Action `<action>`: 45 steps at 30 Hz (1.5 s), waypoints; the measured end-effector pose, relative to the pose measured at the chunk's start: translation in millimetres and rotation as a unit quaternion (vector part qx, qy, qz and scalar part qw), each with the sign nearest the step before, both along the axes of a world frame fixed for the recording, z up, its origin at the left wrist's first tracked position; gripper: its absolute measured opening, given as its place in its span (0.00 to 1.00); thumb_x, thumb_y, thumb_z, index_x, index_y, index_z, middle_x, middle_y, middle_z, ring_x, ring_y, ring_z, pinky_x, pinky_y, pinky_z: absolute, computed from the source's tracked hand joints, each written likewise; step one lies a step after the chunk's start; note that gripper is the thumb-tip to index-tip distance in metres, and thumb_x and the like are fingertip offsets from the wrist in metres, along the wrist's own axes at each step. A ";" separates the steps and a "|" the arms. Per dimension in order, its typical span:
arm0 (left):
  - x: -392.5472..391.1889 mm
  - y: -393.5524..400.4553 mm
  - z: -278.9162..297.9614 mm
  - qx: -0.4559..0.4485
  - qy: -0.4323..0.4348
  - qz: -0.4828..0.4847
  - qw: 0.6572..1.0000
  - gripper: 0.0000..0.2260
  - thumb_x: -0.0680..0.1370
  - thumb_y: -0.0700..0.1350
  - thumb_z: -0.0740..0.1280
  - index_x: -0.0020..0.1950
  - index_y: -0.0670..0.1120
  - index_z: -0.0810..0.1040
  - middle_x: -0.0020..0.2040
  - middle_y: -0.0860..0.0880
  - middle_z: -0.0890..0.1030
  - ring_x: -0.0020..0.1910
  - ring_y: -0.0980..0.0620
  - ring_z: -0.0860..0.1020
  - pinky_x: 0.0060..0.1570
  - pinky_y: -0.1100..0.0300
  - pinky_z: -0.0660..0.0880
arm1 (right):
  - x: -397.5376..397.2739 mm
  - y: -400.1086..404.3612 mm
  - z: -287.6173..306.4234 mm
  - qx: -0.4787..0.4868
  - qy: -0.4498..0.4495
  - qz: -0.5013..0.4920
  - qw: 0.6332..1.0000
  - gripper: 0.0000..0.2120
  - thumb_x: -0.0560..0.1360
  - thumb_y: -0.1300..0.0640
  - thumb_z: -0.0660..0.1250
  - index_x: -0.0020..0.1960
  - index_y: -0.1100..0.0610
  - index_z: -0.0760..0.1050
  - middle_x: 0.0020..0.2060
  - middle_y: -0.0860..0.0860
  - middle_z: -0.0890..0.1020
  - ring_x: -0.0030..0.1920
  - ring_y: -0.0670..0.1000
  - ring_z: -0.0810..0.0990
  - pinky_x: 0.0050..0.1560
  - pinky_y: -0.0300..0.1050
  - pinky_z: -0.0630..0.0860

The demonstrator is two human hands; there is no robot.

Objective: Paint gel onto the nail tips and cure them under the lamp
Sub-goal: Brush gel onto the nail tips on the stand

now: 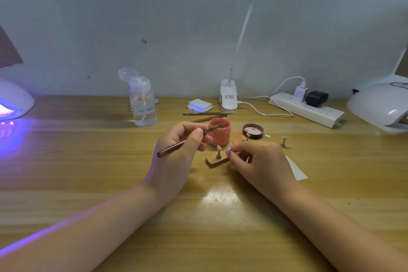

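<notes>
My left hand point(181, 150) grips a thin brown brush point(176, 147), whose bristle end reaches into the open pink gel jar point(220, 133). My right hand point(262, 161) pinches a small stand with a clear nail tip point(229, 147) at its top. Another nail tip on a stand point(218, 151) is upright on a small wooden base point(217, 161) between my hands. A third stand with a tip point(284, 141) is on the table to the right. A lit curing lamp point(13, 101) glows purple at far left.
The jar's black lid point(253, 130) lies right of the jar. Two spare brushes point(207, 115), a pump bottle point(143, 101), white pads point(199, 105), a clip desk lamp point(228, 97), a power strip point(306, 109) and a second white lamp point(379, 106) line the back.
</notes>
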State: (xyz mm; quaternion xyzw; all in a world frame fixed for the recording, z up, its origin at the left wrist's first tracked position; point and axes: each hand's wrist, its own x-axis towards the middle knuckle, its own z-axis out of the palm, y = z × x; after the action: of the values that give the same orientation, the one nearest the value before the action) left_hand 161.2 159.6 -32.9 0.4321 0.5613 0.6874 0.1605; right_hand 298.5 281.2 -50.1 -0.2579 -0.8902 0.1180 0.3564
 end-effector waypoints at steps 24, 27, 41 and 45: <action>-38.8 100.4 76.0 -0.435 0.120 -0.010 0.892 0.07 0.76 0.39 0.64 0.50 0.39 0.79 0.33 0.45 0.82 0.23 0.55 0.68 0.24 0.64 0.65 | 1.7 -3.2 0.0 0.042 0.015 0.065 0.997 0.01 0.72 0.57 0.71 0.41 0.54 0.81 0.35 0.45 0.81 0.33 0.46 0.76 0.35 0.48 0.75; -45.0 99.8 75.4 -0.408 0.076 0.006 0.910 0.07 0.75 0.40 0.65 0.49 0.39 0.79 0.30 0.47 0.82 0.22 0.56 0.68 0.24 0.65 0.65 | 1.2 -2.7 -0.2 0.044 0.018 0.065 0.997 0.02 0.72 0.57 0.72 0.41 0.54 0.81 0.34 0.44 0.81 0.32 0.44 0.74 0.34 0.47 0.75; -82.6 58.3 60.1 -0.318 -0.261 -0.016 0.911 0.08 0.77 0.40 0.58 0.42 0.42 0.76 0.26 0.50 0.79 0.22 0.57 0.68 0.23 0.69 0.65 | 0.9 -2.3 1.1 0.021 0.025 0.051 0.998 0.01 0.72 0.57 0.71 0.41 0.53 0.81 0.33 0.41 0.79 0.31 0.46 0.76 0.35 0.46 0.75; -81.4 48.5 60.5 -0.288 -0.255 -0.009 0.923 0.10 0.77 0.39 0.59 0.41 0.41 0.77 0.27 0.49 0.80 0.21 0.57 0.70 0.23 0.69 0.67 | 0.7 -2.3 2.2 0.022 0.033 0.062 0.997 0.01 0.71 0.58 0.72 0.42 0.54 0.82 0.33 0.43 0.81 0.31 0.45 0.76 0.35 0.45 0.75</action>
State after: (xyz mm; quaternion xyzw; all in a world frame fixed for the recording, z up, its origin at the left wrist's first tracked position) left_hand 79.8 208.1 27.5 0.1828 0.6712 0.5817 0.4216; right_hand 299.3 278.9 -48.0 -0.1900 -0.8946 0.1288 0.3834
